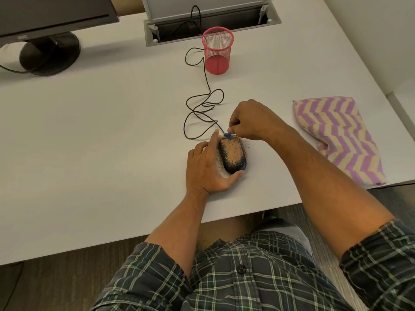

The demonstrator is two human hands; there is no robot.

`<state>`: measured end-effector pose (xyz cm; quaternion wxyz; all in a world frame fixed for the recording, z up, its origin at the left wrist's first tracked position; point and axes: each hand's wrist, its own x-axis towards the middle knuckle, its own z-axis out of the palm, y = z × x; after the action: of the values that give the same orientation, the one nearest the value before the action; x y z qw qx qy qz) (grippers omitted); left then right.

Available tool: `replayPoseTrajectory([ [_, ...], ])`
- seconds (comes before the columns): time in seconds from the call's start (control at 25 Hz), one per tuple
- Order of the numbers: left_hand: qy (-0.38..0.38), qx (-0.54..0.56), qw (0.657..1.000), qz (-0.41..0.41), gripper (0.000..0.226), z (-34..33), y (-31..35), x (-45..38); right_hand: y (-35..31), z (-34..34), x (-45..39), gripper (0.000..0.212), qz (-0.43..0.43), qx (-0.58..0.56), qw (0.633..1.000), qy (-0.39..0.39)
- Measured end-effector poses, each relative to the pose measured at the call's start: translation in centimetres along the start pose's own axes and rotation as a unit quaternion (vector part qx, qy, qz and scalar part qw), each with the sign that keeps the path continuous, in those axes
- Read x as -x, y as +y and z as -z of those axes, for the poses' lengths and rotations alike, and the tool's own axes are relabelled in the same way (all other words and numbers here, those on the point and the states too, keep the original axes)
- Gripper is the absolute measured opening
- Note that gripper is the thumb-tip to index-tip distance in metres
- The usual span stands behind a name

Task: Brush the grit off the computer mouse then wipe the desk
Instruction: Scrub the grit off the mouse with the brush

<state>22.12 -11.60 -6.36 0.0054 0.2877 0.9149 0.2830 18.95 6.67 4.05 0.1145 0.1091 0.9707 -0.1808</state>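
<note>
A dark computer mouse [232, 154] lies near the front of the white desk [112, 131], its top covered in tan grit. My left hand [206, 167] holds the mouse from its left side, thumb curled under the near end, index finger stretched along the side. My right hand [249, 121] pinches a small blue brush [228, 135] whose tip touches the far end of the mouse. Most of the brush is hidden in my fingers. A few grains lie on the desk around the mouse.
The mouse cable [202, 108] loops back to a desk cable hatch [211, 23]. A pink mesh pen cup [217, 51] stands behind. A folded purple-and-yellow zigzag cloth [336, 138] lies at the right edge. A monitor stand [49, 52] is far left.
</note>
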Motion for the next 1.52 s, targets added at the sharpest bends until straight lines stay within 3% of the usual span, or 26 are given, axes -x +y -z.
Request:
replayPoseTrajectory([
  [1.08,0.004,0.002,1.0,-0.004,0.118,0.2,0.2,0.0,1.9,-0.1,1.4,0.017,-0.027,-0.051,0.998,0.022],
  [1.24,-0.001,0.0,1.0,-0.005,0.117,0.1,0.2,0.0,2.8,-0.1,1.6,0.016,-0.06,-0.065,0.992,0.086],
  [1.52,0.006,0.004,1.0,-0.005,0.117,0.1,0.2,0.1,2.9,-1.0,2.3,0.015,-0.037,-0.07,0.995,0.058],
])
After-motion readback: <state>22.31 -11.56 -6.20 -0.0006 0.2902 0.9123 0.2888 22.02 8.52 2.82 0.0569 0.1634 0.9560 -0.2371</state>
